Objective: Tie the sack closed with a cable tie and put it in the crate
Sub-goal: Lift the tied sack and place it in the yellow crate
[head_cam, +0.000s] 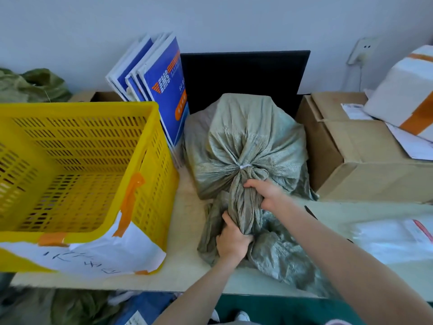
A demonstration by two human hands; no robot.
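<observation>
A grey-green woven sack [246,134] lies on the table in the middle, full and bulging. A white cable tie [244,165] cinches its gathered neck. The loose neck fabric trails toward me over the table's front edge. My right hand [266,193] grips the neck just below the tie. My left hand [230,240] grips the same twisted fabric lower down. The yellow slotted plastic crate [152,141] stands to the left of the sack, with nothing inside it and a white paper label taped to its front corner.
Blue-and-white envelopes [164,90] lean between crate and sack. A black monitor [243,76] stands behind the sack. Cardboard boxes [358,165] and a white parcel [403,90] crowd the right. Flat mail bags [393,238] lie at the front right. More green sacks [30,85] are at the far left.
</observation>
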